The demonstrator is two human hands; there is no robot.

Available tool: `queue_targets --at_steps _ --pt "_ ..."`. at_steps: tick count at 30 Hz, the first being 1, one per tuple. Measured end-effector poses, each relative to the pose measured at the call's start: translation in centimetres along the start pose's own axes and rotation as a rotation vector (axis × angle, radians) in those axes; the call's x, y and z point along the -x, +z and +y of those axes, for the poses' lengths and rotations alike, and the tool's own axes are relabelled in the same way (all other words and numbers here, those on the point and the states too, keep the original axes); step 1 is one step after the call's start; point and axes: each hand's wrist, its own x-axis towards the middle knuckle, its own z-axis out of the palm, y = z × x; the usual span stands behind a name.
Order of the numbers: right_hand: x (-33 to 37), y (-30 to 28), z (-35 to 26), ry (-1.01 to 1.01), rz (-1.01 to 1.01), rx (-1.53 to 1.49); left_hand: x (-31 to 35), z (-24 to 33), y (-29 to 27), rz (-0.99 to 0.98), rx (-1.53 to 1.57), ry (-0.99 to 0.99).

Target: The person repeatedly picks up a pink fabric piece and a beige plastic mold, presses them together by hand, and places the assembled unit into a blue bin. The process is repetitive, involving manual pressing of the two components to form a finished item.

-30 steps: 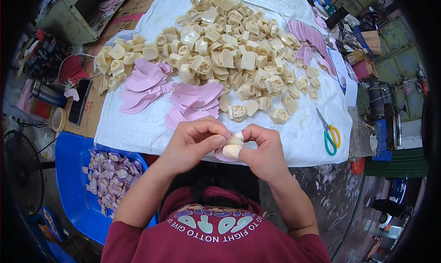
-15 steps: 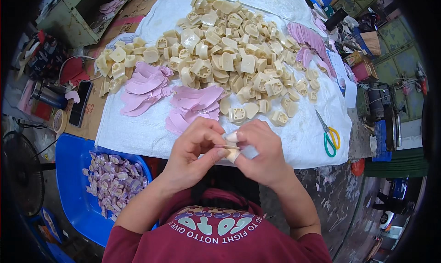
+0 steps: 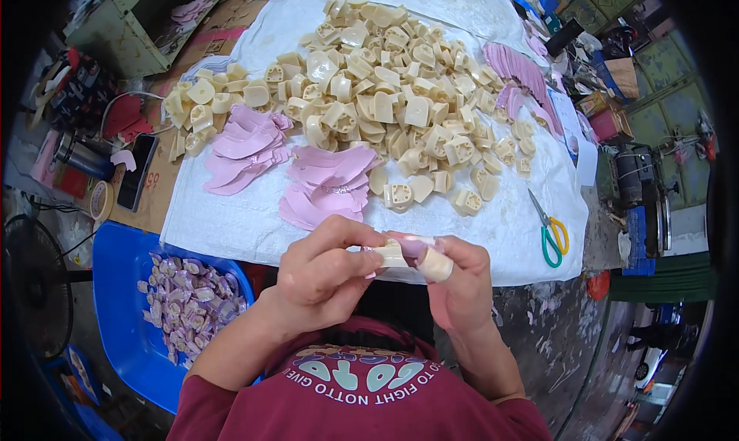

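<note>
My left hand (image 3: 323,272) and my right hand (image 3: 464,283) meet at the near edge of the table. Between their fingertips is a small cream plastic shoe heel (image 3: 394,253) with a pink sheet piece on it, mostly covered by fingers. The left thumb and fingers pinch one end; the right hand grips the other, its thumb wrapped in pale tape. Two stacks of cut pink sheet pieces, a left stack (image 3: 245,152) and a nearer stack (image 3: 327,185), lie just beyond. Behind them spreads a large pile of cream heels (image 3: 385,79).
A blue tub (image 3: 119,310) at left holds many pink-purple covered heels (image 3: 192,306). Scissors (image 3: 550,229) with green and yellow handles lie on the white cloth (image 3: 231,229). More pink strips (image 3: 519,68) sit at far right. A phone (image 3: 137,172) and tape roll (image 3: 101,201) are at left.
The hands have shifted slightly and opened outward, the right one turning so its taped thumb faces up. More of the heel and its pink piece shows between the fingers.
</note>
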Motion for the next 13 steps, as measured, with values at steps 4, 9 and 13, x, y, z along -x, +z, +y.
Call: queue_targets --at_steps 4,9,13 --pt "-0.6 0.7 -0.7 -0.024 -0.014 0.234 -0.4 -0.1 0.4 -0.022 -0.158 0.033" --pt "-1.2 1.6 -0.2 -0.203 -0.029 0.825 0.5 -1.5 1.8 0.008 -0.319 -0.025" --pt "-1.7 0.9 1.5 -0.078 0.011 0.534 0.7 -2.4 2.7 0.165 -0.183 -0.083"
